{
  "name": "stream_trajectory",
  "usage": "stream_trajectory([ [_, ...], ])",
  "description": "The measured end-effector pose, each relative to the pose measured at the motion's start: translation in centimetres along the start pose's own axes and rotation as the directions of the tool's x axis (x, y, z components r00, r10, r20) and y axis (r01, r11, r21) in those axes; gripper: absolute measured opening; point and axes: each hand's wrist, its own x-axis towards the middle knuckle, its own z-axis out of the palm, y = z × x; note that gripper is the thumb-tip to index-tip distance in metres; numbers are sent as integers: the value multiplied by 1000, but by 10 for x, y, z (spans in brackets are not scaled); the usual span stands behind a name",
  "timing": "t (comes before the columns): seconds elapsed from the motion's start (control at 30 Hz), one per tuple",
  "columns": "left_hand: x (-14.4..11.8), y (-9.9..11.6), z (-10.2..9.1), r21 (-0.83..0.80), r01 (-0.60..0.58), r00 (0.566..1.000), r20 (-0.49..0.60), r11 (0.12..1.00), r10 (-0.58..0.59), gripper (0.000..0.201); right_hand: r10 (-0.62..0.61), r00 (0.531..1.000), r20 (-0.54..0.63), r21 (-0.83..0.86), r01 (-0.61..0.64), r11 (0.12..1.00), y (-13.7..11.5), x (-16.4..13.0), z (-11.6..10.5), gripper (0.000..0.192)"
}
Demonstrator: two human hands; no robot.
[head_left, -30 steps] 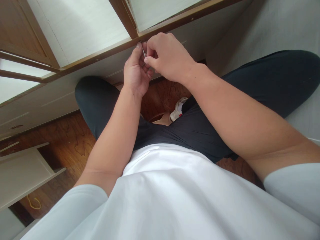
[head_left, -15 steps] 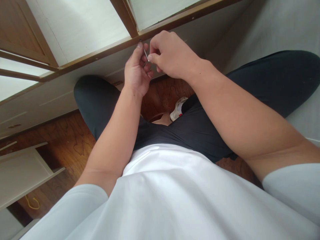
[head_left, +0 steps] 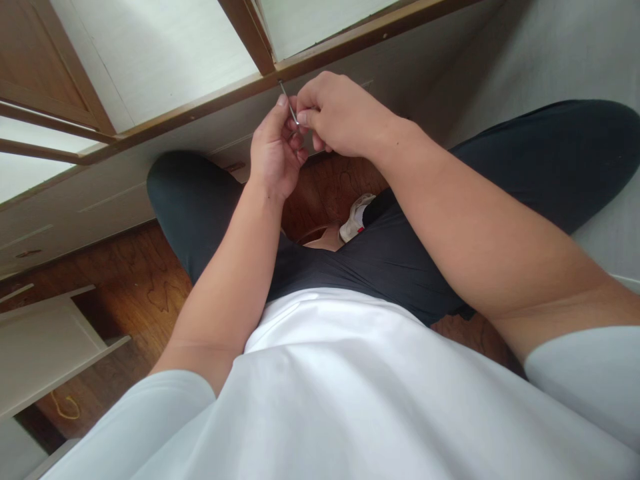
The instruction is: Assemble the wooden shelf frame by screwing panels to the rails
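right hand (head_left: 343, 113): pinching thin metal rod (head_left: 291, 108) low down | left hand (head_left: 274, 143): around it, can't tell if gripping | rod tip: at wooden rail (head_left: 325, 57) | twisting step, I'd guess; next turn needs it steady

Down at the thin metal rod (head_left: 289, 103), and its far tip is too small to read where it meets the wooden rail (head_left: 200, 108)! Most of the right hand's (head_left: 340, 110) fingers vanish behind its own thumb and knuckles, while the left hand's (head_left: 274, 147) fingers overlap too closely to sort out. Below, the dark trousers (head_left: 345, 273) cover part of a pale shoe (head_left: 354, 220). The left edge slices off a pale panel (head_left: 50, 340); the bottom crops the white shirt (head_left: 340, 387).
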Motion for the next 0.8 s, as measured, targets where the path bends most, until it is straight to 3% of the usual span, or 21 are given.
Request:
stream_trajectory([
  [0.17,-5,1,6,-44,-100,993,-67,994,97,31,14,999,29,52,-16,999,1,1,2,20],
  [0.37,-6,3,7,-98,-95,994,-54,991,90,23,12,999,38,128,-16,992,4,3,7,18],
  [0.5,-1,7,5,-9,-208,974,-97,978,206,21,31,998,57,114,-38,993,6,6,9,18],
  [0.67,6,11,5,33,-223,961,-159,974,225,27,31,998,56,125,-38,991,8,8,11,17],
  [0.8,5,12,10,66,-249,944,-207,966,257,14,40,997,67,153,-50,987,10,9,13,17],
])
